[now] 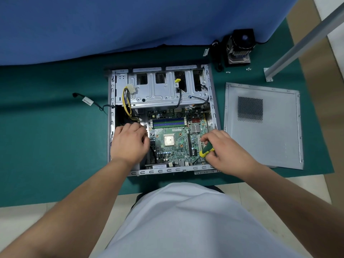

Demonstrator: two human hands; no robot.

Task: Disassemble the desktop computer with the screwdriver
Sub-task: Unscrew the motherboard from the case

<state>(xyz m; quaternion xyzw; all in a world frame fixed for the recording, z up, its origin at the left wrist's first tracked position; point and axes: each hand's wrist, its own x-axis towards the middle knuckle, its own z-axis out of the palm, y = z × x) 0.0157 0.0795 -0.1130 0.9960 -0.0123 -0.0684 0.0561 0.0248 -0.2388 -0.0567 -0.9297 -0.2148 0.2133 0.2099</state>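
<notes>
The opened desktop computer case (111, 101) lies flat on a green mat, its green motherboard (173, 146) exposed with the bare CPU (169, 140) in the middle. My right hand (225, 151) grips a green and yellow screwdriver (205, 151), whose tip points down at the board's near right corner. My left hand (128, 142) sits at the left edge of the motherboard with its fingers curled inward; what they hold is hidden. A silver drive cage (160, 90) fills the far half of the case.
The removed side panel (260, 127) lies to the right of the case. A cooler with fan (240, 47) and several loose screws (248, 69) sit at the back right. A loose cable (87, 101) trails left of the case. A metal post (297, 47) slants at the right.
</notes>
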